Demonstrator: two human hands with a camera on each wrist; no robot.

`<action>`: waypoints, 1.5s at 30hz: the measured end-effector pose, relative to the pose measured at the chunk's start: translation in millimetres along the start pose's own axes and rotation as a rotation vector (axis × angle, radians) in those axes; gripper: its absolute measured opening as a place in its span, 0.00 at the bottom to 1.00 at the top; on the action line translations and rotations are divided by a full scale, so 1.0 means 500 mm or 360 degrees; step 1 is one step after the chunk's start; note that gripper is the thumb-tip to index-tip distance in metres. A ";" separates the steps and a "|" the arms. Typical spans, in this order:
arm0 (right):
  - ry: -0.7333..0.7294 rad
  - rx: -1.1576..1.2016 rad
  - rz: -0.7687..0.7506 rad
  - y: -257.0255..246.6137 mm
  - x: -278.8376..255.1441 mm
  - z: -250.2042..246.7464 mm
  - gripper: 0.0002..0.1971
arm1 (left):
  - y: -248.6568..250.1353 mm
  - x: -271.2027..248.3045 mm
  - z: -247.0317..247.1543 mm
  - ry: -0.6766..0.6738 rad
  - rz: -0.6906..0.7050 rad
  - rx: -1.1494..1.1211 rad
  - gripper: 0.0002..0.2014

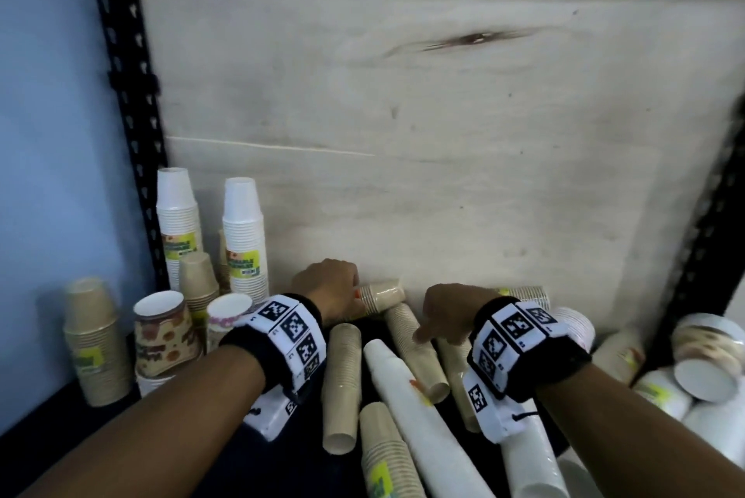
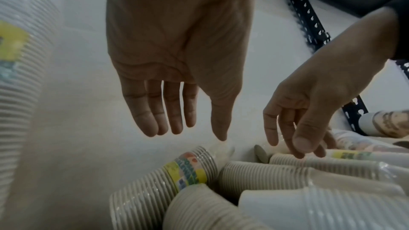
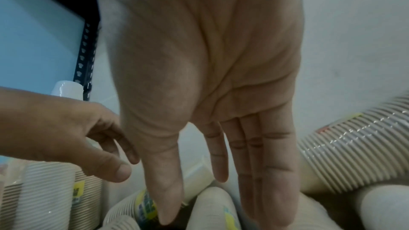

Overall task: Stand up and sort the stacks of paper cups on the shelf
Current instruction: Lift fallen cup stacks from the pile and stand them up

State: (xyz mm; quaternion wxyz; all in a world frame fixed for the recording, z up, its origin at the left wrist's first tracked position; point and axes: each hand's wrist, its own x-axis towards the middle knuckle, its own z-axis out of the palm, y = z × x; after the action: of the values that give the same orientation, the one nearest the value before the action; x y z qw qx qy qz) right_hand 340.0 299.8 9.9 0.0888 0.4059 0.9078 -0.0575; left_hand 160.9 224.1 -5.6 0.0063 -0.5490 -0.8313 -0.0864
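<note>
Several stacks of paper cups lie tumbled on the dark shelf (image 1: 294,461). Among them are a short brown stack (image 1: 383,296) against the back panel, a longer brown stack (image 1: 417,348), another brown stack (image 1: 342,380) and a long white stack (image 1: 415,417). My left hand (image 1: 328,284) hovers by the short brown stack; in the left wrist view its fingers (image 2: 155,111) hang straight above a labelled, wrapped brown stack (image 2: 168,181), holding nothing. My right hand (image 1: 447,316) reaches over the longer brown stack. Its fingers (image 3: 261,172) are straight and empty above the lying stacks.
Upright stacks stand at the left: two white ones (image 1: 177,215) (image 1: 244,231), brown ones (image 1: 96,340) (image 1: 197,279) and patterned cups (image 1: 161,332). More patterned cups (image 1: 705,356) and white stacks lie at the right. A pale wooden panel (image 1: 403,134) closes the back, between black slotted posts (image 1: 125,94).
</note>
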 end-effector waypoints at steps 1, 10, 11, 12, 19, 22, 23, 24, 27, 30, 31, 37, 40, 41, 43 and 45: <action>-0.0019 -0.0015 0.0016 -0.001 0.006 0.003 0.20 | 0.003 0.010 0.006 -0.0006 0.0015 0.0025 0.21; 0.0143 -0.0163 -0.0066 -0.024 0.041 0.021 0.20 | 0.002 0.076 0.032 -0.0145 0.0033 0.0113 0.28; 0.0132 -0.0141 -0.0070 -0.025 0.044 0.020 0.19 | 0.000 0.081 0.032 -0.0167 0.0043 0.0115 0.27; 0.0124 -0.0131 -0.0073 -0.024 0.050 0.020 0.19 | -0.003 0.086 0.032 -0.0193 0.0055 0.0111 0.27; -0.0029 -0.0241 -0.0091 -0.030 0.073 0.025 0.30 | -0.015 0.099 0.035 -0.0314 0.0149 0.0150 0.22; -0.0093 -0.0297 -0.0092 -0.031 0.084 0.035 0.32 | -0.019 0.104 0.041 -0.0313 0.0163 0.0200 0.22; -0.0118 -0.0326 -0.0094 -0.031 0.086 0.036 0.32 | -0.020 0.105 0.043 -0.0308 0.0170 0.0219 0.23; -0.0137 -0.0349 -0.0090 -0.034 0.085 0.037 0.32 | -0.020 0.108 0.045 -0.0292 0.0186 0.0236 0.23; -0.0146 -0.0387 -0.0095 -0.036 0.083 0.043 0.31 | -0.017 0.116 0.044 -0.0299 0.0245 0.0273 0.24; -0.0141 -0.0381 -0.0095 -0.030 0.084 0.048 0.31 | -0.016 0.123 0.045 -0.0312 0.0269 0.0283 0.25; -0.0145 -0.0349 -0.0084 -0.027 0.086 0.047 0.30 | -0.018 0.124 0.046 -0.0309 0.0269 0.0281 0.25; -0.0120 -0.0201 0.0029 -0.022 0.075 0.024 0.29 | -0.026 0.122 0.016 -0.0310 0.0239 0.0101 0.25; -0.0077 -0.0109 0.0091 -0.016 0.070 0.013 0.31 | -0.033 0.115 -0.003 -0.0240 0.0193 -0.0030 0.35; -0.0050 -0.0078 0.0095 -0.011 0.071 0.013 0.32 | -0.036 0.114 -0.006 -0.0224 0.0195 -0.0074 0.38; 0.0006 -0.0012 0.0091 0.000 0.071 0.017 0.34 | -0.040 0.107 -0.013 -0.0230 0.0205 -0.0143 0.40; 0.0060 0.0011 0.0080 0.008 0.069 0.020 0.35 | -0.043 0.099 -0.017 -0.0213 0.0229 -0.0191 0.38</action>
State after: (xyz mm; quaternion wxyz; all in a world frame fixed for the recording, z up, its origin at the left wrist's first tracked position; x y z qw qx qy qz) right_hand 321.5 325.7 -7.1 0.0717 0.4300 0.8985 -0.0508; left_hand 120.6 259.7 5.0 -0.0759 -0.6113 -0.7816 -0.0984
